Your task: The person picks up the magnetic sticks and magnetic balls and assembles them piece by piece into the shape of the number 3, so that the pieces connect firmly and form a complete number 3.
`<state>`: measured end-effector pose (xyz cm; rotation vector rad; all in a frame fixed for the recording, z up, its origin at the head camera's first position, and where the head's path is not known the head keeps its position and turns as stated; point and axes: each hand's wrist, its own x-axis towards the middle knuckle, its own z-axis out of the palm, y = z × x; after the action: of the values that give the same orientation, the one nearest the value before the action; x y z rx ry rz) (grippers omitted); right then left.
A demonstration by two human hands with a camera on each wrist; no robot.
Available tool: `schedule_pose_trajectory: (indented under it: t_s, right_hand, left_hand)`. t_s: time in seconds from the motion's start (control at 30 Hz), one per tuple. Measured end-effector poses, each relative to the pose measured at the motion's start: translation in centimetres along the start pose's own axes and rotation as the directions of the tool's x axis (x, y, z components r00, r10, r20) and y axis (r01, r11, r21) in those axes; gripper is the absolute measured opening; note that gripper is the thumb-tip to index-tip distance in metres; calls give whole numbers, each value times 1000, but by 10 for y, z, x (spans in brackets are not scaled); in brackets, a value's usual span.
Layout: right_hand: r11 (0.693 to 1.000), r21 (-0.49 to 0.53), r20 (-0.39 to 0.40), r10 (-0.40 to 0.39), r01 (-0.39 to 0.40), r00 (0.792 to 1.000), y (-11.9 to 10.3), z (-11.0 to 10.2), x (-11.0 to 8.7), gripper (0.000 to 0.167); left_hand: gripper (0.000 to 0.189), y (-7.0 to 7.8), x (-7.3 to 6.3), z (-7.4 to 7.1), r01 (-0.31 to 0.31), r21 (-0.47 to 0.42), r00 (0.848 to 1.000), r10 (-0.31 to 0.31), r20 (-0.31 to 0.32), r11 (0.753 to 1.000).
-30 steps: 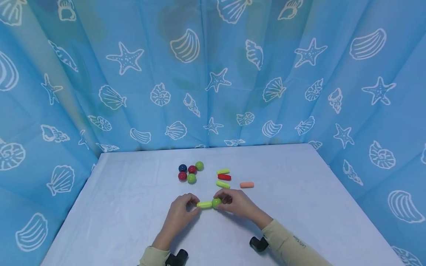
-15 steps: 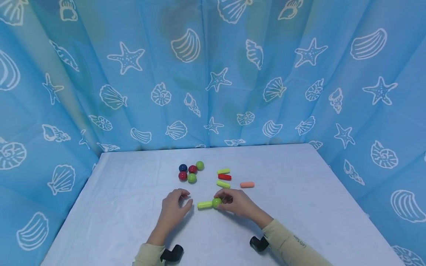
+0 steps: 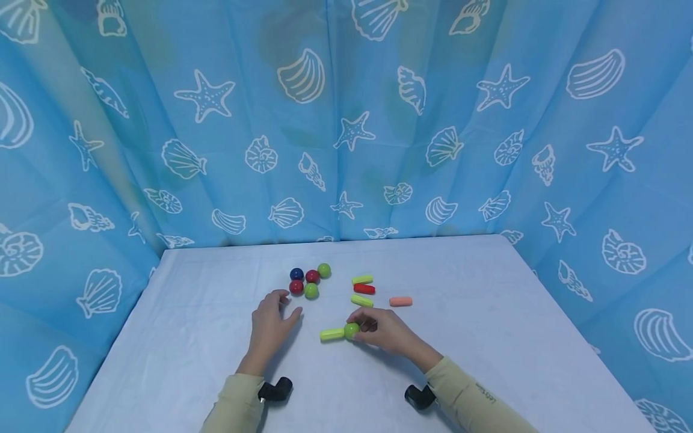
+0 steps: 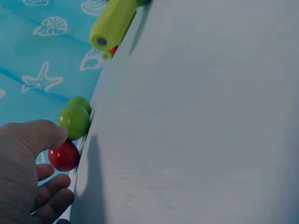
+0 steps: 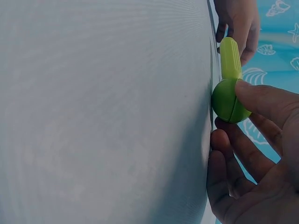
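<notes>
My right hand (image 3: 385, 331) pinches a green ball (image 5: 229, 100) between thumb and fingers. A yellow-green grooved rod (image 3: 332, 335) is joined to the ball's left side. My left hand (image 3: 267, 325) holds nothing; its thumb and fingers are spread apart just in front of the ball group. Closest to it is a red ball (image 3: 296, 287), with a green ball (image 3: 311, 291) to its right. Behind these sit a dark blue ball (image 3: 296, 274), another red ball (image 3: 312, 276) and another green ball (image 3: 323, 270).
Right of the balls lie two yellow-green rods (image 3: 361, 300), a red rod (image 3: 364, 289) and an orange rod (image 3: 400, 301). All rest on a white-covered table (image 3: 487, 361). A blue shell-print curtain (image 3: 346, 120) stands behind and along the sides.
My left hand has let go of the yellow-green rod and moved left and forward toward the balls. The right hand stays in place, still holding the green ball.
</notes>
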<state>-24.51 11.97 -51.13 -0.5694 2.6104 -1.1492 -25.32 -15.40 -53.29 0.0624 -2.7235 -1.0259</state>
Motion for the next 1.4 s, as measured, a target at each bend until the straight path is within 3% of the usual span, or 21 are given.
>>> schedule_pose_trajectory:
  t_s: [0.3, 0.5, 0.97, 1.4]
  right_hand:
    - [1000, 1, 1, 0, 0, 1000, -4, 0, -1, 29]
    - [1000, 6, 2, 1, -1, 1000, -3, -1, 0, 29]
    - [1000, 22, 11, 5, -5, 1000, -3, -1, -1, 29]
    - [1000, 18, 15, 14, -14, 1000, -2, -3, -1, 29]
  left_hand:
    - [53, -3, 23, 0, -12, 7, 1000, 12, -8, 1000]
    - [51, -5, 31, 1, -12, -2, 1000, 12, -4, 1000]
    - [40, -5, 36, 7, -21, -12, 999, 21, -33, 1000]
    - [36, -1, 35, 5, 25, -52, 1000, -26, -18, 998]
